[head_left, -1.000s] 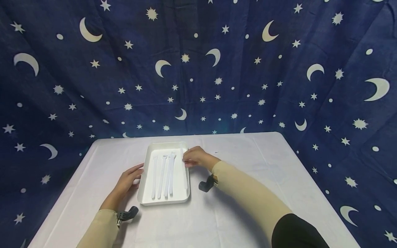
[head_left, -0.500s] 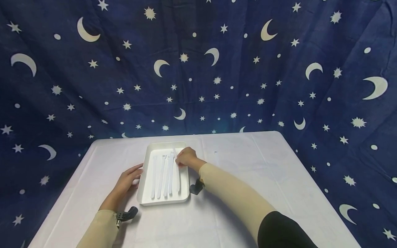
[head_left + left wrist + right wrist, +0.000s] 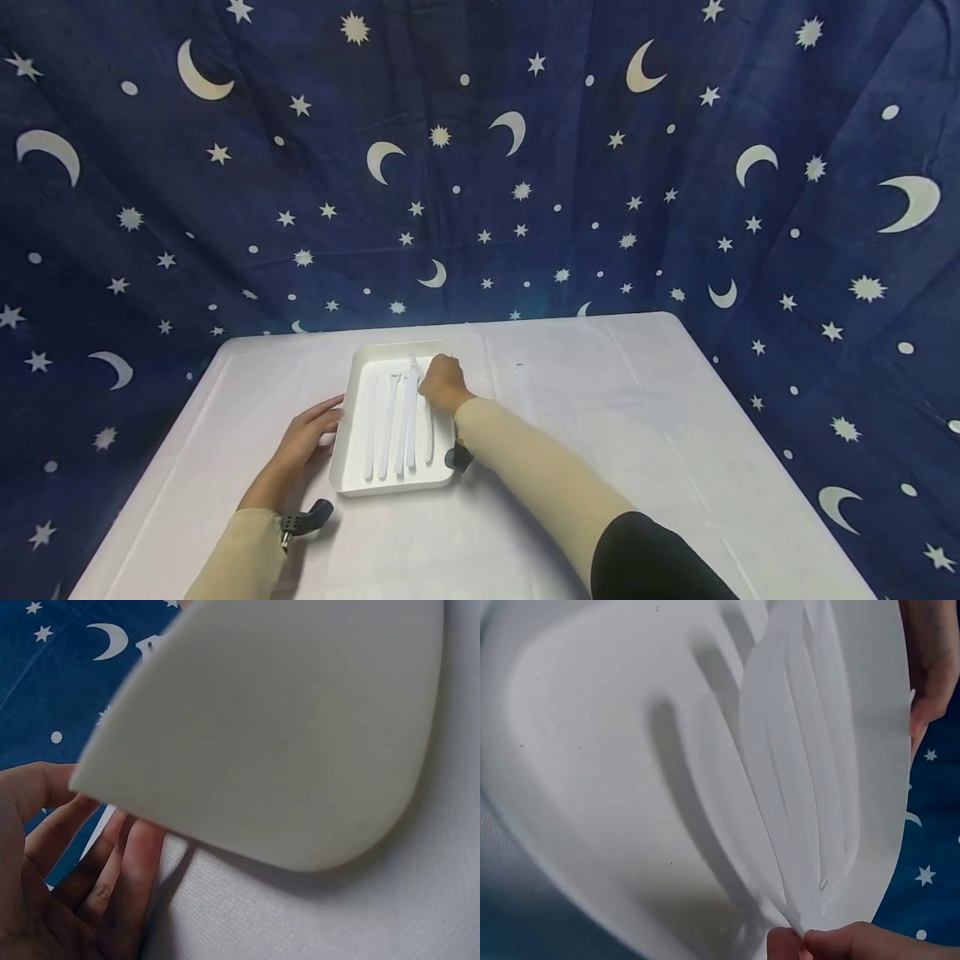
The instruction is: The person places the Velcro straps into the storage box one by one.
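Note:
A shallow white tray [image 3: 352, 462] lies on the table in the head view. Several thin white flexible straps [image 3: 388, 433] lie lengthwise in it, side by side, some with a wider far end. My right hand [image 3: 444, 385] is over the tray's right half. In the right wrist view its thumb and fingertip pinch the end of a white strap [image 3: 727, 795], beside the other straps [image 3: 802, 735]. My left hand [image 3: 303, 437] stays at the tray's left side, fingers loosely extended against its rim, as the left wrist view shows near the tray wall [image 3: 285, 735].
A white cloth [image 3: 585, 450] covers the table. Behind it hangs a dark blue curtain [image 3: 480, 167] with moons and stars. A tiny dark speck [image 3: 519, 365] lies on the cloth right of the tray. Dark cameras sit on both wrists.
My right hand has moved left, from the tray's right rim to over its inside, bringing the rightmost strap closer to the others. The left hand has kept its place.

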Tool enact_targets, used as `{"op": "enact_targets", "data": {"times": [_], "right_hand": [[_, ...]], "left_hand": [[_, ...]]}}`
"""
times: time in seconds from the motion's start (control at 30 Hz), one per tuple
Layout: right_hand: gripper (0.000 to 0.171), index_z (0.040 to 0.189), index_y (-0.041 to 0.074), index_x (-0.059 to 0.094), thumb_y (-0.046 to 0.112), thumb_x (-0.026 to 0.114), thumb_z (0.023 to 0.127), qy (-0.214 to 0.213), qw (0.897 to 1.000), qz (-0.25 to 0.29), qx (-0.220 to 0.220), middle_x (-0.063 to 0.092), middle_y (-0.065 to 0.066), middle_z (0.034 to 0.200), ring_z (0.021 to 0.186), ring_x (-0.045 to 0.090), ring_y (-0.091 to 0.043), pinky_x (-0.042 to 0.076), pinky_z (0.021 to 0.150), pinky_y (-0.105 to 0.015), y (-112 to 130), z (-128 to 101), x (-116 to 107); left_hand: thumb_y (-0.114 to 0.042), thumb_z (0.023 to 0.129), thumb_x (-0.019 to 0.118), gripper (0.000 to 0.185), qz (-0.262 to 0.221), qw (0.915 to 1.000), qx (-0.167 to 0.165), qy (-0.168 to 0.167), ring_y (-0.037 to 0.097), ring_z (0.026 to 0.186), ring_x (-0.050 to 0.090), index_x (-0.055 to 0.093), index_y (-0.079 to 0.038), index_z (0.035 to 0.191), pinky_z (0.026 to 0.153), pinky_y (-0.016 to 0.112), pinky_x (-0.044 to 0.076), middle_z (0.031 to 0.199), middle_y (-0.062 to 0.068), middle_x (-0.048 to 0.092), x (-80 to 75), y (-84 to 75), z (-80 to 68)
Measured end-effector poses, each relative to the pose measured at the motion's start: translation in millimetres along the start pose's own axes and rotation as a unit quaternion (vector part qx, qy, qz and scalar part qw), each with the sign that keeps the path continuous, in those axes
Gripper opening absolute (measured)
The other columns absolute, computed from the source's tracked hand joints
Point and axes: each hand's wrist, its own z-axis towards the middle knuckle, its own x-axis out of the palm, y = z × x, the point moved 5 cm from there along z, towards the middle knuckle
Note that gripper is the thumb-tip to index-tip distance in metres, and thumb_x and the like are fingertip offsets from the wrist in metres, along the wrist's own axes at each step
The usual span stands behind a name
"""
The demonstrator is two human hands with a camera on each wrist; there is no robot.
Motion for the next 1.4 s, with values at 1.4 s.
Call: {"op": "enact_targets", "data": {"times": [1.4], "right_hand": [[0.016,0.067,0.004,0.066,0.006,0.074,0.081,0.002,0.997,-0.048,-0.065,0.063,-0.004,0.064,0.055,0.054,-0.012,0.055,0.062,-0.025,3.8,4.6,-40.4]], "left_hand": [[-0.041,0.1,0.05,0.059,-0.01,0.9999,0.0,-0.002,0.038,0.127,0.053,0.039,-0.013,0.151,0.084,0.031,0.057,0.144,0.024,0.049,0.9,0.6,1.9]]}}
